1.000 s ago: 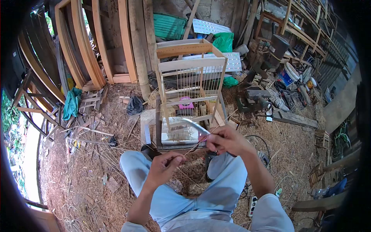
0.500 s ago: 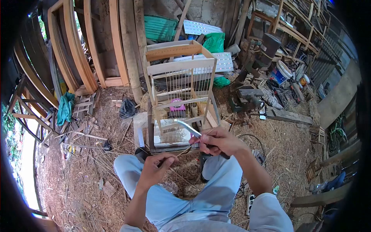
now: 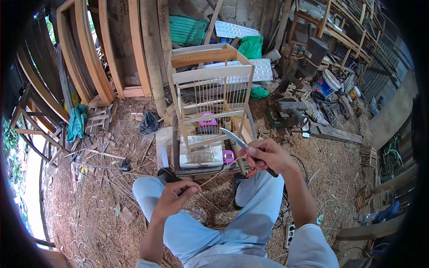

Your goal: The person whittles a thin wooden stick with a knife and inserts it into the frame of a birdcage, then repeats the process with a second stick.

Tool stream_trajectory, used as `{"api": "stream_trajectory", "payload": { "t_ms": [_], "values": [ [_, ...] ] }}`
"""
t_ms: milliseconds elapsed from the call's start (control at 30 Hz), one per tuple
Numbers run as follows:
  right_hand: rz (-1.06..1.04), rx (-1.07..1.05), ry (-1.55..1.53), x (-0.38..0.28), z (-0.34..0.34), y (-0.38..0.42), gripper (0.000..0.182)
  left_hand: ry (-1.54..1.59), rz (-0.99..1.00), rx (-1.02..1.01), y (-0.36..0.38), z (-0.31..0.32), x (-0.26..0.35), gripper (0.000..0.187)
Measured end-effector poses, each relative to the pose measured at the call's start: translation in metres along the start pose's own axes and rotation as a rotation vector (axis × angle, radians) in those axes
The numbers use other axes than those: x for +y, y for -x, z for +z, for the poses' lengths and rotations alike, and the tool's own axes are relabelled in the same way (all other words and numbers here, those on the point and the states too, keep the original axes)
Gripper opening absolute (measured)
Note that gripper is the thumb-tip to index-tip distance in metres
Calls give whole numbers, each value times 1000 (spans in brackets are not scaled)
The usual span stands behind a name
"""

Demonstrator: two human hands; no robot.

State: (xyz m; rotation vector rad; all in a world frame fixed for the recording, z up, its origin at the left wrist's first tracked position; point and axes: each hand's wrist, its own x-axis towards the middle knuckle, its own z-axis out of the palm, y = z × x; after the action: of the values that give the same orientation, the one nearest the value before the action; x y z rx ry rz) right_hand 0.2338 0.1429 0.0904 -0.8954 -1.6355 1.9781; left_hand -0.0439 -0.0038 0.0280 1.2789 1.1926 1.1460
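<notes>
A: What is at the left?

B: The left hand [image 3: 175, 196] is closed around the near end of a thin bamboo stick [image 3: 217, 172], above the left knee.

A: And where does the stick go?

B: It runs up and right to the right hand [image 3: 267, 157]. This hand is closed on the handle of a knife [image 3: 235, 138], and the blade points far and left, touching the stick.

A: What is behind?

B: A wooden cage [image 3: 213, 100] stands just beyond the hands, on the straw floor [image 3: 94, 201].
</notes>
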Motion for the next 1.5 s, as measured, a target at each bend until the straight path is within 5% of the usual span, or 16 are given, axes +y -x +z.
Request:
{"api": "stream_trajectory", "payload": {
  "t_ms": [33, 100, 167, 300, 367, 633, 900, 1500],
  "values": [
    [2, -6, 2, 1, -3, 0, 27, -44, 3, 2, 2, -1, 5, 14],
    [-33, 409, 184, 1, -17, 3, 26, -86, 13, 2, 5, -10, -1, 14],
    [-191, 586, -43, -1, -67, 15, 23, -146, -28, 159, 20, -39, -25, 14],
    [-249, 517, -157, 4, -65, 13, 23, -112, -32, 247, 11, -20, -22, 13],
    [-221, 660, -209, 12, -30, -5, 22, -68, -5, 199, -2, -6, -12, 14],
    [-354, 387, -286, 7, 13, -6, 22, -241, 136, 225, -8, 13, -7, 10],
    [-339, 533, -184, 7, 21, -12, 22, -302, 55, 224, -4, 20, -7, 9],
    [-438, 555, -210, -5, 19, -10, 19, -529, 319, 307, -13, 35, 10, 9]
  ]
}}
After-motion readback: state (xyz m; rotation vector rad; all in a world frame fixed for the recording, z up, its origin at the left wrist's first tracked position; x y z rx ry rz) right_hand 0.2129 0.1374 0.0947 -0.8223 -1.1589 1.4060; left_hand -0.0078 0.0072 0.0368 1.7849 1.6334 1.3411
